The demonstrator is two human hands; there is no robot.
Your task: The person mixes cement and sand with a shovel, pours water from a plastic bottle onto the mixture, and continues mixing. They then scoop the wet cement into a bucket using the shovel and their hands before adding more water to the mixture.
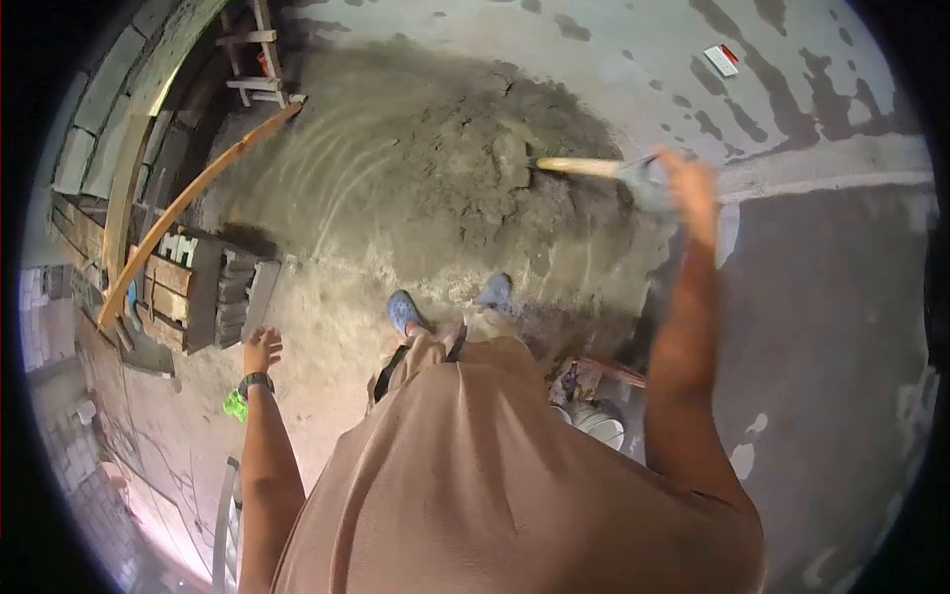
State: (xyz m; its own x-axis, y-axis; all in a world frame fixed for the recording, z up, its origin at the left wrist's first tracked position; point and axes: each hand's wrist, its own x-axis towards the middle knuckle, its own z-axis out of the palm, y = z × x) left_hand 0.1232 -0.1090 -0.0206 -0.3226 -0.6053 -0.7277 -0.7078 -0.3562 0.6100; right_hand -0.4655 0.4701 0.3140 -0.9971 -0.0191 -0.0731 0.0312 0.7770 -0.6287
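Note:
My right hand (pixel 690 193) is stretched forward and blurred by motion, closed at the grey grip end of a shovel (pixel 582 166). The exact hold of its fingers is smeared. The shovel's pale wooden handle slants down to the left, and its working end sits in a heap of wet grey mortar (pixel 465 168), mostly covered. My left hand (pixel 262 348) hangs apart from the tool, over the floor on the left. Its fingers are loosely spread and hold nothing. A dark watch (pixel 256 380) is on that wrist.
My feet in blue clogs (pixel 403 311) stand at the mortar's near edge. Concrete blocks (pixel 203 287) and a long wooden plank (pixel 198 198) lie left. A bucket (pixel 600 428) stands beside my right side. A small white-and-red box (pixel 721 60) lies at upper right.

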